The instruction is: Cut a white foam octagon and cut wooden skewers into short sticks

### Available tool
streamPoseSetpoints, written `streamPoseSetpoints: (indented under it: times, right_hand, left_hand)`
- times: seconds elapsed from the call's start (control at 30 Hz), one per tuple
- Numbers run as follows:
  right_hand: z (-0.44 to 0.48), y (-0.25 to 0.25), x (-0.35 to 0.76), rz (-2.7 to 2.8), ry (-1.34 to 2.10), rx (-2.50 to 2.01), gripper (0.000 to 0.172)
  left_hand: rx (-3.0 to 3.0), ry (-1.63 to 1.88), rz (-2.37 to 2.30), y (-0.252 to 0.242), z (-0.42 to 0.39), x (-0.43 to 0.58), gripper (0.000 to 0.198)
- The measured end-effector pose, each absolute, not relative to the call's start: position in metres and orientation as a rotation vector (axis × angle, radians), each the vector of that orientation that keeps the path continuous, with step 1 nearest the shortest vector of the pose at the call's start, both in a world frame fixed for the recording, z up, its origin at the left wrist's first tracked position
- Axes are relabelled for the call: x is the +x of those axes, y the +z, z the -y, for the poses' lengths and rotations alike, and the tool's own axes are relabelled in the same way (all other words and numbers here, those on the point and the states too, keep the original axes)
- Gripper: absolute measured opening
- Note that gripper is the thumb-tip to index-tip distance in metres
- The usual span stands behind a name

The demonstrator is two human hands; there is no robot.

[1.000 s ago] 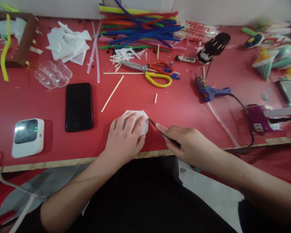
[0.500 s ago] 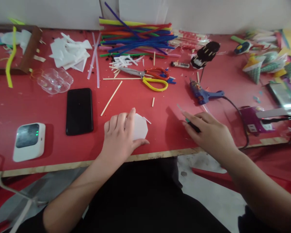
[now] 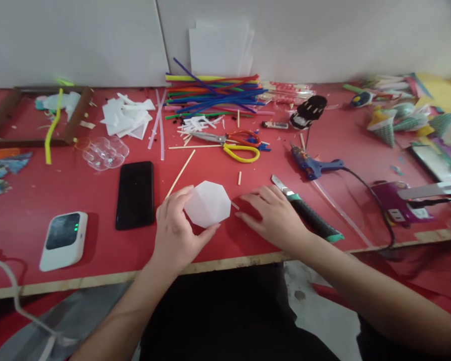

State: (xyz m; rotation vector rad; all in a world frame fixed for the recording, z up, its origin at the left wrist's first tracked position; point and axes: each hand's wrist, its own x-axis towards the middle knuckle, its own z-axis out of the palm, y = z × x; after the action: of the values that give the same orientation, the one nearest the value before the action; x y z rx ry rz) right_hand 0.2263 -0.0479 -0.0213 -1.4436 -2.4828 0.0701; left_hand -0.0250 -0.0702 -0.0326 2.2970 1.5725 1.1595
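A white paper octagon [image 3: 209, 204] is held at its left and lower edges between the fingers and thumb of my left hand [image 3: 176, 228]. My right hand [image 3: 272, 215] is at the right of the paper, its thumb and fingers apart with nothing seen between them. A thin white strip [image 3: 234, 205] lies between the paper and my right fingertips. Just beyond my right hand a green and black utility knife [image 3: 311, 213] rests on the red table [image 3: 225, 250], its blade toward the back left.
Scissors [image 3: 225, 143], a glue gun [image 3: 313, 165] with its cord, and coloured pipe cleaners [image 3: 218, 95] lie farther back. On the left are a black phone [image 3: 135, 195] and a white device [image 3: 63, 240]. A purple power strip [image 3: 398, 203] sits on the right.
My right hand has let go of the utility knife, now lying on the table, and has moved left toward the paper. My left hand now holds the octagon by its edge. The view has shifted.
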Motion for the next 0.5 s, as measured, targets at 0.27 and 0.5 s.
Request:
streamPoseSetpoints:
  times: [0.27, 0.5]
  right_hand:
    - [-0.002, -0.001, 0.187, 2.769, 0.364, -1.523, 0.011]
    - [-0.073, 0.008, 0.15, 2.623, -0.011, -1.642, 0.03]
  left_hand:
    - [2.286, 1.533, -1.575, -0.047, 0.067, -0.024, 0.097]
    - [2.314, 1.544, -1.54, -0.043, 0.063, -0.025, 0.106]
